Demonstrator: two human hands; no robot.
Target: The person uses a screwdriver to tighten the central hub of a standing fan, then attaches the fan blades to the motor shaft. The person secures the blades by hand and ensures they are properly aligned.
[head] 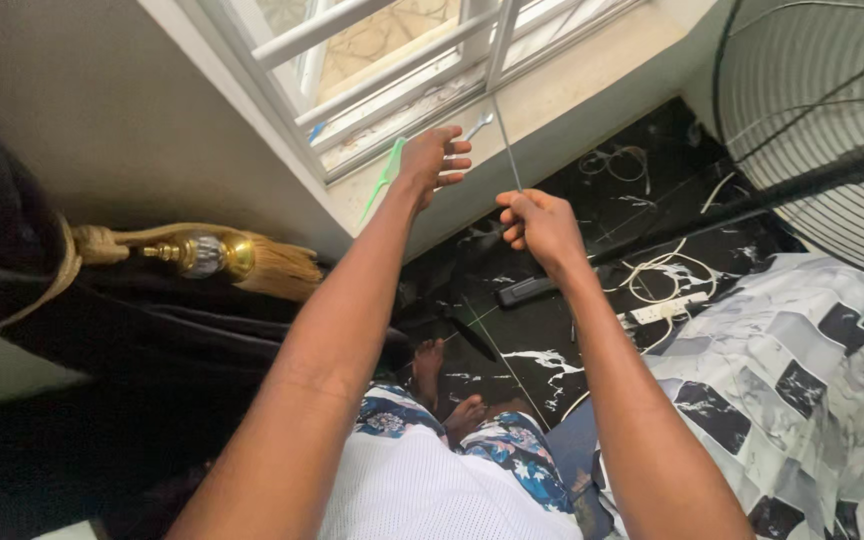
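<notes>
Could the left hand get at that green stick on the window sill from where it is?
Probably yes. The left hand hovers open right beside the green stick on the sill, with nothing between them; the right hand holds a thin rod.

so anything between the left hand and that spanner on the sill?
Nothing visible. The left hand is open just short of the spanner on the window sill. The right hand grips a thin rod beside it.
</notes>
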